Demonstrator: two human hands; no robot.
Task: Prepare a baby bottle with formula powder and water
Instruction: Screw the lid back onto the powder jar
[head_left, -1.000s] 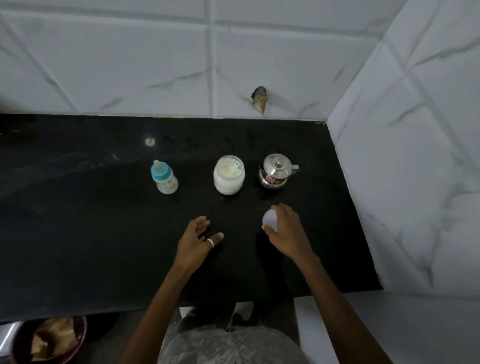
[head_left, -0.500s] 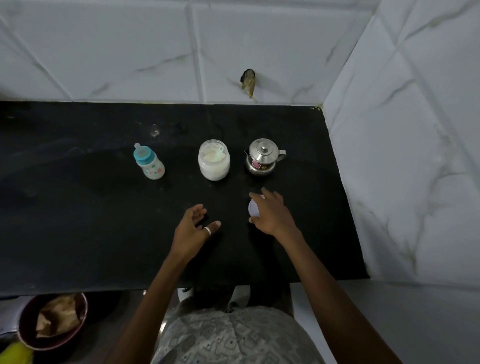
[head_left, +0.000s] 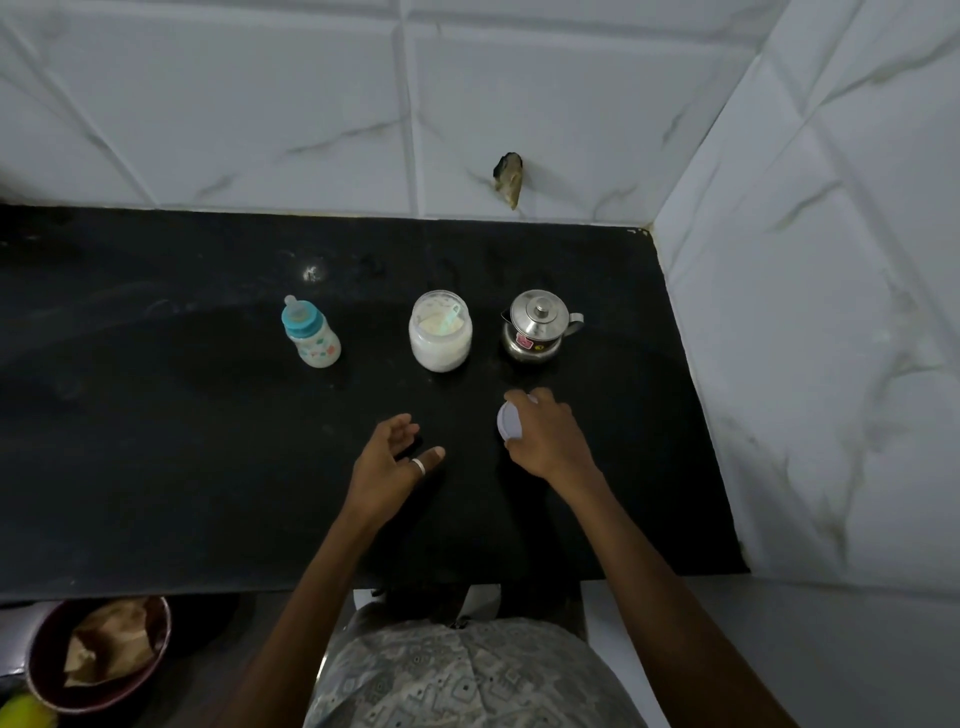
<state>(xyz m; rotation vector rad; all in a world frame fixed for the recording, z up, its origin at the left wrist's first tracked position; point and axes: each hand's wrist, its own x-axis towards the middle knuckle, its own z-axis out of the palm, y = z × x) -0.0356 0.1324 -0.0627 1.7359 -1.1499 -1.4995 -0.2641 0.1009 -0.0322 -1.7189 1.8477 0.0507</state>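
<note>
A small baby bottle (head_left: 311, 332) with a blue teat cap stands on the black counter (head_left: 156, 441). To its right is an uncapped clear jar of white formula powder (head_left: 440, 332) with a scoop inside. Further right stands a lidded steel water pot (head_left: 537, 326). My right hand (head_left: 545, 439) grips the jar's white lid (head_left: 508, 422) just above the counter, in front of the pot. My left hand (head_left: 389, 462) hovers with spread fingers in front of the jar, holding nothing; a ring sits on its thumb.
White tiled walls close the counter at the back and on the right (head_left: 805, 338). A dark hole (head_left: 509, 179) marks the back wall. Below the counter's front edge at lower left is a dark red bowl (head_left: 98, 654) holding brown paper.
My right hand with the white lid has stayed in front of the pot and sunk slightly towards the counter. My left hand has barely moved. The camera shifted a little.
</note>
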